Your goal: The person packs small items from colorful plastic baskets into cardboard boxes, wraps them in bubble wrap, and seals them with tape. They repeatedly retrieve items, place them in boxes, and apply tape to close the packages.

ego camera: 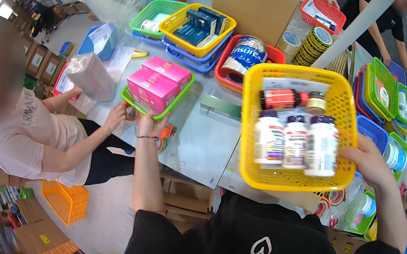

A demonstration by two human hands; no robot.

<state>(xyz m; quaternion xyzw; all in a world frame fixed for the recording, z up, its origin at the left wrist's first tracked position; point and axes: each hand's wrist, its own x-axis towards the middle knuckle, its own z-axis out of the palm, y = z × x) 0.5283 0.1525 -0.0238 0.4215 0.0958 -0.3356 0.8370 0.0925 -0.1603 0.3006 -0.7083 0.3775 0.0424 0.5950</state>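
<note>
My right hand [366, 162] grips the right rim of a yellow plastic basket [289, 185], raised over the table's front edge. Inside lie three white bottles with purple caps [294, 142], a dark bottle with a red label [280, 99], a small jar [316, 103] and a paper sheet. My left hand [153, 122] holds the near edge of a green basket [180, 102] with pink boxes [155, 88] in it. A co-worker's hand [116, 115] is close to that basket's left corner, apart from mine.
Beyond are a yellow basket of dark blue boxes [193, 51], a red basket [221, 74] with a large can [245, 55], a cardboard sheet [251, 5] and tape rolls [316, 45]. Stacked baskets [377, 90] stand right. A co-worker [42, 139] is at left, beside a bubble-wrapped package [92, 74].
</note>
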